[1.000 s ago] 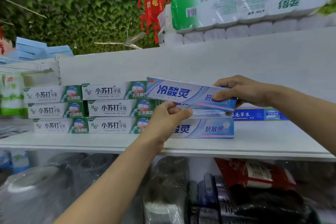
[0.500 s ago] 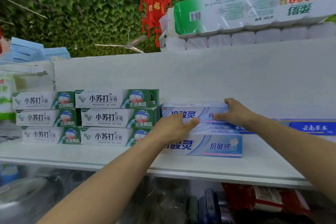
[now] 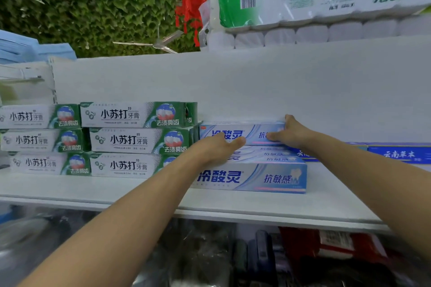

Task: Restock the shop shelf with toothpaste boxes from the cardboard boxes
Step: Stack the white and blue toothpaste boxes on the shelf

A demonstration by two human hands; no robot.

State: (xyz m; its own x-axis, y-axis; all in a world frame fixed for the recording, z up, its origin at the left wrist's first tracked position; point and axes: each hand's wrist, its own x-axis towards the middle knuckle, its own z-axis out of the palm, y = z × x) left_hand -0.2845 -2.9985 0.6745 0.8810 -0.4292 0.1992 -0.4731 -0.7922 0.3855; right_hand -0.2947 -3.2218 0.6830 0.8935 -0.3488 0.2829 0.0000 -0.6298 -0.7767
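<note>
**Light carton, held at its ends**

Head view: the top blue toothpaste box (image 3: 242, 134) lies lengthwise on a pile of the same blue boxes, just right of the green stack (image 3: 140, 140) and nearly touching it, far back on the shelf (image 3: 256, 205). The left hand (image 3: 217, 149) lays its fingers, held together and fairly straight, against the box's front face near the end beside the green stack; its thumb is hidden. The right hand (image 3: 288, 133) takes the end away from the green stack, thumb over the top edge and fingers curled on the front face.

The box looks like thin glossy card: probably light, stiff along its length, but easy to dent on the wide faces and a little slick. The ends and long edges seem the safest places to hold. Nudged too hard, it could slide off the pile below. Further right of the green stack lies a dark blue box (image 3: 396, 154).
</note>
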